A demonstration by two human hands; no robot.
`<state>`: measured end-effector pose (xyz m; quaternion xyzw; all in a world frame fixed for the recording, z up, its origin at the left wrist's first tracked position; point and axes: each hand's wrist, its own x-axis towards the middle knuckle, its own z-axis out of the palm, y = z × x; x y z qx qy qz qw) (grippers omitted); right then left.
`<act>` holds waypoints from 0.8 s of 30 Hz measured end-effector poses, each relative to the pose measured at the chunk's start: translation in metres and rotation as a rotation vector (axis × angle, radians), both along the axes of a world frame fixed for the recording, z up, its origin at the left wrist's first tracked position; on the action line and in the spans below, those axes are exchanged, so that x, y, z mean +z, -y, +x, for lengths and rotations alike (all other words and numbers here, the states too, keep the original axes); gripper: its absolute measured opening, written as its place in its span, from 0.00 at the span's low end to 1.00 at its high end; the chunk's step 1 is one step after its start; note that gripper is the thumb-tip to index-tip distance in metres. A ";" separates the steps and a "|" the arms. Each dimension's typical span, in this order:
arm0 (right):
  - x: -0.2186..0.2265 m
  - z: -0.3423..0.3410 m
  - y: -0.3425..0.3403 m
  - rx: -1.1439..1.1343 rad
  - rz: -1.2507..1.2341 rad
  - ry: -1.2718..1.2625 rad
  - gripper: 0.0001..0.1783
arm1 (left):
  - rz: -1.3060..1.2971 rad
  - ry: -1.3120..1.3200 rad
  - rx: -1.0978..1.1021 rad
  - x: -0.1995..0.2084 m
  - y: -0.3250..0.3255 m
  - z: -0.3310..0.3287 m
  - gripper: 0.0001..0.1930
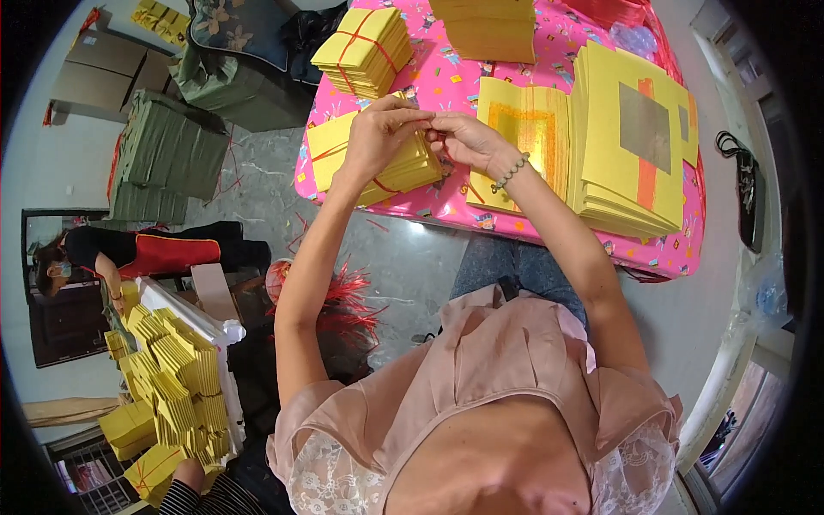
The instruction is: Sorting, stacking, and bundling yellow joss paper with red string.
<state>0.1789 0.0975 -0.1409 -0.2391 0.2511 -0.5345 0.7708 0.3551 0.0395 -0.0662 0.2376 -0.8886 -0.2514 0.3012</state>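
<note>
My left hand (374, 142) and my right hand (470, 142) meet at the fingertips above a bundle of yellow paper (403, 176) near the table's left edge. Both hands are closed in a pinch. A bit of red shows by the right fingertips, but what they hold is too small to make out. Red strips cross the bundle beneath. Right of it lies a yellow sheet with an orange and gold print (521, 116), partly behind my right forearm. A taller bundle (362, 51) tied with red strip stands beyond my left hand.
The pink patterned tablecloth (446, 216) carries a large yellow paper stack (601, 163) at right and another (485, 30) at the back. Red strips (348, 296) hang at lower left. Beyond, a person in a red apron (176, 256) works by heaped yellow bundles (176, 369); a striped sleeve (215, 498) shows below.
</note>
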 end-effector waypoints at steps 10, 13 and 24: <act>0.007 -0.010 -0.002 -0.289 -0.188 -1.146 0.11 | -0.123 -0.120 0.078 -0.016 -0.001 -0.004 0.05; 0.003 -0.001 0.004 -0.320 -0.163 -1.434 0.11 | -0.098 -0.048 0.169 -0.012 -0.007 0.003 0.05; 0.001 0.020 0.001 -0.314 -0.301 -1.647 0.08 | 0.247 -0.096 0.179 -0.003 -0.008 0.007 0.09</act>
